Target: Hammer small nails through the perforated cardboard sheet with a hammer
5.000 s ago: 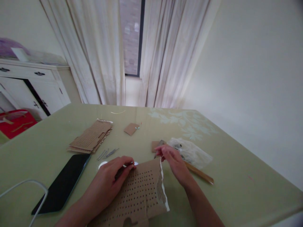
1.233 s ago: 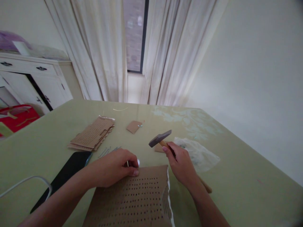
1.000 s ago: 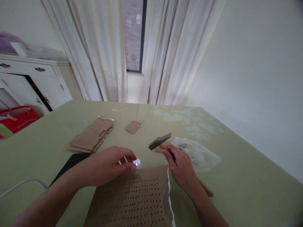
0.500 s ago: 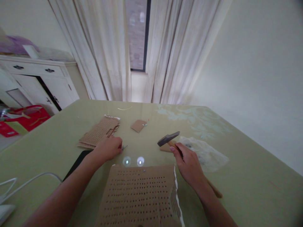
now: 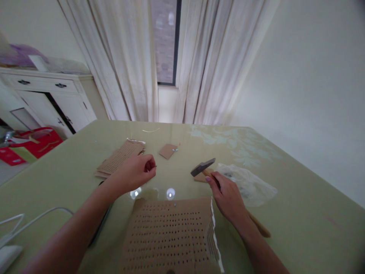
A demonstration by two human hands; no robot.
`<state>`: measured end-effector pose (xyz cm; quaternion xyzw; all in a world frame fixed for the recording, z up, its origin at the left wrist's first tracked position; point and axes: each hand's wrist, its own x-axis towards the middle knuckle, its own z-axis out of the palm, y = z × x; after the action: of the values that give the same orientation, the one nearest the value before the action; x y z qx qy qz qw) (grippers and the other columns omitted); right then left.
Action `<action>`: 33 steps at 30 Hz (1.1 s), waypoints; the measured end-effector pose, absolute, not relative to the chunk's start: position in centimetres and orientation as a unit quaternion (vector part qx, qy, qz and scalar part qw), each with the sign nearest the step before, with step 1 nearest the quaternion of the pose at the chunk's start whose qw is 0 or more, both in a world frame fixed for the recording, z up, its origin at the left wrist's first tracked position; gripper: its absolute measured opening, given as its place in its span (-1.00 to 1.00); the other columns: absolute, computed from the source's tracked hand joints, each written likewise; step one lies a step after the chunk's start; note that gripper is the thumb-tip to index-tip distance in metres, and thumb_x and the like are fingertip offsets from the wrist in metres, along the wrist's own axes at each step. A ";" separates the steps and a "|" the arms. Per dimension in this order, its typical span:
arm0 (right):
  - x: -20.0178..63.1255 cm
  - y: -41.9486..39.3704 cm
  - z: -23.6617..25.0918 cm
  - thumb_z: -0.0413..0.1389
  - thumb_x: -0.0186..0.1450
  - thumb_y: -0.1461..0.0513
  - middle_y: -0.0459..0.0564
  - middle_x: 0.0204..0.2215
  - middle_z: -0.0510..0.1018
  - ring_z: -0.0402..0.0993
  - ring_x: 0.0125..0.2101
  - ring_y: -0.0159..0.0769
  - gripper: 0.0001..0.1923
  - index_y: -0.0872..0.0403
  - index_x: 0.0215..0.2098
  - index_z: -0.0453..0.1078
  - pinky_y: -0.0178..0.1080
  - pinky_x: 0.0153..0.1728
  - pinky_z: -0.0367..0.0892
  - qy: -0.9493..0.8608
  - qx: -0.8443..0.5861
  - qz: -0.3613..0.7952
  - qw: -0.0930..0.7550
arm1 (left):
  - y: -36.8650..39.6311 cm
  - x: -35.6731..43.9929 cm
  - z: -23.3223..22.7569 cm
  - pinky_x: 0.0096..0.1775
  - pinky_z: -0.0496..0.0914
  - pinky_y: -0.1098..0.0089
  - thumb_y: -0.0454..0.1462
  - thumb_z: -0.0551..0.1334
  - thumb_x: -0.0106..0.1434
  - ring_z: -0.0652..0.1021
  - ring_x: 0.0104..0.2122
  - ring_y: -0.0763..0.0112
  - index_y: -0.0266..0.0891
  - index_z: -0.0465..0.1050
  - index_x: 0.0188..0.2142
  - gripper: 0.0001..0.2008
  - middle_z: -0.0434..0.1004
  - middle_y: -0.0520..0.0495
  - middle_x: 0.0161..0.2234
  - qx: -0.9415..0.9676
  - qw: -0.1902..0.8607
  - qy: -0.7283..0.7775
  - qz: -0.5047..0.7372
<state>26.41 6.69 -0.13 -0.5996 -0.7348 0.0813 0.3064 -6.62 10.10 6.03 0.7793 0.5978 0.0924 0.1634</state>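
Observation:
A brown perforated board [image 5: 171, 236] with a white right edge lies in front of me on the green table [image 5: 299, 213]. A small nail head [image 5: 174, 204] shows near its far edge. My right hand [image 5: 228, 196] grips a wooden-handled hammer [image 5: 203, 168], its dark head raised and pointing left beyond the board's far right corner. My left hand [image 5: 137, 173] hovers left of the hammer, above the table, with thumb and fingers pinched on a thin nail [image 5: 154, 166].
A stack of perforated boards [image 5: 119, 160] and a small cardboard piece [image 5: 168, 150] lie further back. A clear plastic bag [image 5: 248, 182] sits right of the hammer. A white cable [image 5: 28, 220] runs at the left. A white cabinet [image 5: 57, 102] and red bag [image 5: 31, 142] stand beyond the table.
My left hand left the board's far edge, reached to the loose nails near the board stack and lifted with one pinched. The hammer stayed raised in my right hand.

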 end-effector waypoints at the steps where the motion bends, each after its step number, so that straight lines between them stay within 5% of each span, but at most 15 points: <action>1: 26.4 6.7 -0.2 -0.03 0.57 0.03 0.12 -0.24 0.72 0.65 -0.25 -0.01 -0.63 0.05 -0.15 0.52 -0.11 -0.21 0.37 -0.735 -0.600 0.080 0.306 | 9.5 -6.3 6.6 -0.19 0.53 0.30 -0.10 0.21 0.46 0.69 -0.25 0.23 -0.20 0.58 -0.12 -0.75 0.73 -0.11 -0.24 0.784 0.199 0.574 0.126; 4: 26.5 6.7 -0.3 -0.03 0.57 0.04 0.12 -0.24 0.73 0.66 -0.24 -0.02 -0.64 0.05 -0.15 0.53 -0.10 -0.20 0.39 -0.736 -0.601 0.077 0.302 | 7.6 -4.8 7.7 -0.27 0.53 0.38 -0.01 0.29 0.42 0.68 -0.27 0.30 -0.20 0.58 0.03 -0.63 0.75 -0.06 -0.25 0.750 0.390 0.471 0.251; 7: 26.5 6.8 -0.4 -0.02 0.57 0.04 0.11 -0.26 0.73 0.65 -0.26 -0.02 -0.63 0.04 -0.17 0.53 -0.10 -0.22 0.40 -0.738 -0.601 0.076 0.296 | 6.4 -3.4 7.7 -0.23 0.51 0.38 -0.10 0.39 0.37 0.67 -0.28 0.33 -0.21 0.65 -0.13 -0.76 0.75 -0.05 -0.27 0.734 0.481 0.406 0.256; 14: 26.6 6.9 -0.6 -0.03 0.59 0.04 0.18 -0.10 0.75 0.69 -0.13 0.05 -0.62 0.06 -0.07 0.55 -0.05 -0.10 0.44 -0.734 -0.605 0.071 0.299 | 6.4 -2.6 7.4 -0.20 0.50 0.39 -0.27 0.34 0.37 0.66 -0.29 0.35 -0.20 0.66 -0.25 -0.90 0.75 0.01 -0.31 0.772 0.440 0.413 0.199; 33: 26.5 6.9 -0.4 -0.02 0.57 0.05 0.14 -0.20 0.73 0.66 -0.20 0.03 -0.65 0.04 -0.17 0.51 -0.07 -0.17 0.39 -0.733 -0.602 0.081 0.307 | 5.5 -1.6 7.1 -0.15 0.52 0.42 -0.34 0.36 0.36 0.71 -0.27 0.35 -0.11 0.73 -0.24 -0.87 0.80 0.07 -0.28 0.798 0.394 0.411 0.201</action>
<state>26.46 6.89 -0.43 -0.6017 -0.7327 0.0813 0.3073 -1.61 5.53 7.13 0.7975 0.4105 0.2010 0.3938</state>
